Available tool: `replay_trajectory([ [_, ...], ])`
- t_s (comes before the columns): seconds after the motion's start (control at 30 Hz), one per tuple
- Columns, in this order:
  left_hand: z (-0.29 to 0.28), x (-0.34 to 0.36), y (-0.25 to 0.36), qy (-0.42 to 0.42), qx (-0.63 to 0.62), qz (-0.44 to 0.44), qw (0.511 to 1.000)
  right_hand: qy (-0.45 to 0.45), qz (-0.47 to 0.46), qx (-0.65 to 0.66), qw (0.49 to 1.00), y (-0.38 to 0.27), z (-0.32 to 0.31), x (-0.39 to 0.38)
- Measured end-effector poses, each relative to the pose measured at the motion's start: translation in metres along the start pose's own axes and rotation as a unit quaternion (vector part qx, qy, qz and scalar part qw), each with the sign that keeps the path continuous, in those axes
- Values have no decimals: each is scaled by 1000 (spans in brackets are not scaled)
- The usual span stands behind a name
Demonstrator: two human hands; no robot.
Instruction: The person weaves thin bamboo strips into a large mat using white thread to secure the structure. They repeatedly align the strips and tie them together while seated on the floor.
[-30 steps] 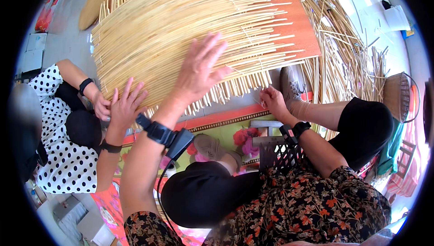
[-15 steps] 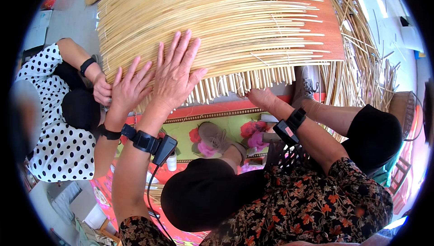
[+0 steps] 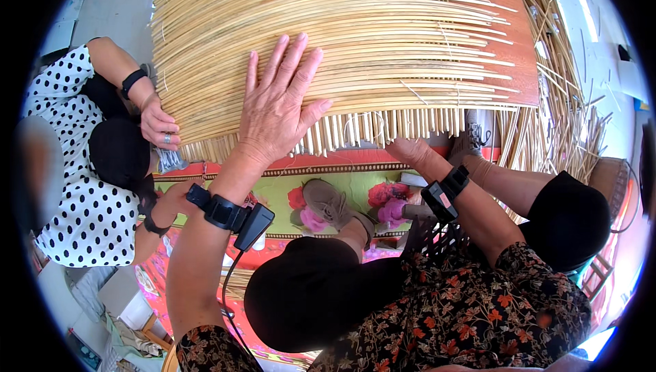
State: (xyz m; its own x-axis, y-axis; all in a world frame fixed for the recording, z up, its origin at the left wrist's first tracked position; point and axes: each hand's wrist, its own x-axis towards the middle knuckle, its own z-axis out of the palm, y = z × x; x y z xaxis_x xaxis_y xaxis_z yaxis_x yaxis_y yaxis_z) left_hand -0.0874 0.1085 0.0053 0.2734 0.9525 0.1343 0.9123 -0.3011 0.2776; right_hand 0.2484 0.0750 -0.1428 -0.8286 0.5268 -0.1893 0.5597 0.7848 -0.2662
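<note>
My left hand (image 3: 280, 102) lies open with spread fingers on a wide mat of pale reeds (image 3: 328, 9), laid over a reddish-brown board (image 3: 512, 64). Under the mat's near edge, among the cut reed ends (image 3: 383, 129), is my right hand (image 3: 410, 150); its fingers are hidden there, so what they hold cannot be seen. At the mat's left corner a co-worker in a polka-dot top has a hand (image 3: 160, 126) on the edge, while their other arm (image 3: 171, 208) is lowered below it.
Loose reeds (image 3: 547, 133) pile up at the right beside a woven basket (image 3: 591, 177). Below the mat are a flowered green cloth (image 3: 273, 191), my shoe (image 3: 324, 201), a white cylinder (image 3: 260, 241) and my knees. The co-worker sits close at my left.
My right hand has gone under the mat's edge. My left hand shifted over the mat and stays spread. The co-worker's nearer hand left the mat and dropped below it.
</note>
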Motion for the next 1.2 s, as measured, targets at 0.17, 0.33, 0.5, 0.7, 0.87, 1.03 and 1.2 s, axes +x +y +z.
replay_trajectory([
  [0.17, 0, 0, -1, -4, 1, 0, 1000, -4, -1, 5, 1000, 0, 0, -1],
  [0.33, 1, 2, -1, -4, -3, 4, 1000, -9, 3, 9, 1000, -4, 1, -1],
  [0.5, -3, 0, 0, -13, -2, 3, 1000, -17, -5, 17, 1000, -10, 3, 1],
  [0.7, -5, 1, 1, -24, 0, 13, 1000, -19, -6, 20, 1000, -17, 7, 5],
  [0.87, -5, 1, 1, -26, 6, 13, 1000, -17, -5, 22, 1000, -23, 5, 11],
  [1.03, -3, 2, 2, -24, 7, 15, 1000, -38, -4, 41, 998, -34, -5, 16],
  [1.2, -4, 1, 1, -23, 8, 0, 1000, 12, -10, 39, 999, -28, 11, 22],
])
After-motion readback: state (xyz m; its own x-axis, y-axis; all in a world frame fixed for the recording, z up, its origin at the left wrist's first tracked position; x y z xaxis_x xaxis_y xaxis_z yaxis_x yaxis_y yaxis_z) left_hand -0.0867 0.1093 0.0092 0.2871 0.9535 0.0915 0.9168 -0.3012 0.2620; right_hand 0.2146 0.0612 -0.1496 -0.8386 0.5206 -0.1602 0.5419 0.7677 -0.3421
